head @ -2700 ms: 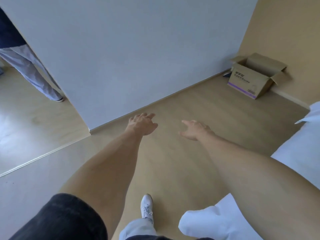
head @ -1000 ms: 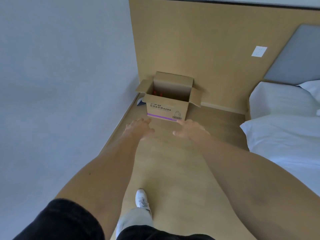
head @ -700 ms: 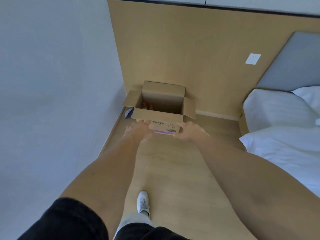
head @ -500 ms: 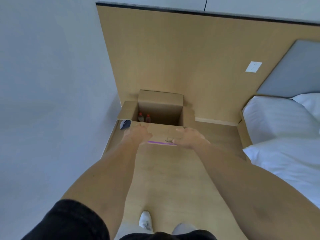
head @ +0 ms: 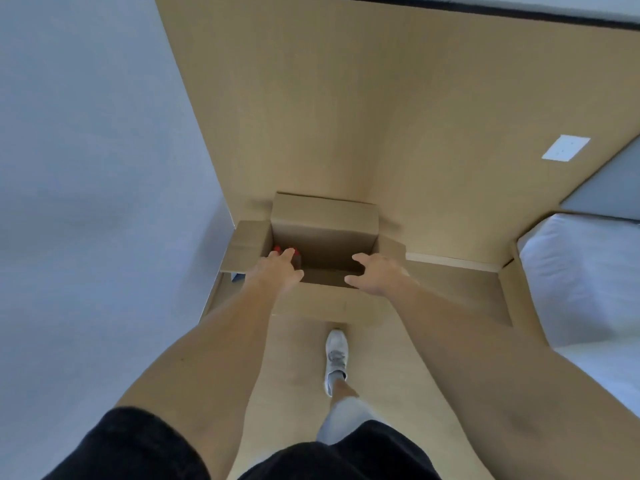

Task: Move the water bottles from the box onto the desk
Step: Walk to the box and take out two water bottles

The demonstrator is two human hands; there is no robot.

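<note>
The left hand (head: 277,270), fingers straight, reaches over the red-capped bottles (head: 294,254) in the box's (head: 323,220) left corner, holding nothing. The right hand (head: 377,273) is spread above the near rim. Wall (head: 104,168) left, bed (head: 581,278) right, floor (head: 381,358) between.

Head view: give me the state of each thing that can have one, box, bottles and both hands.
Brown cardboard box: on the floor in the corner, top flaps folded open.
Red-capped water bottles: upright inside the box at its left end, mostly hidden.
Left hand: open, fingers reaching to the bottle caps; contact unclear.
Right hand: open, above the box's near edge, holding nothing.
</note>
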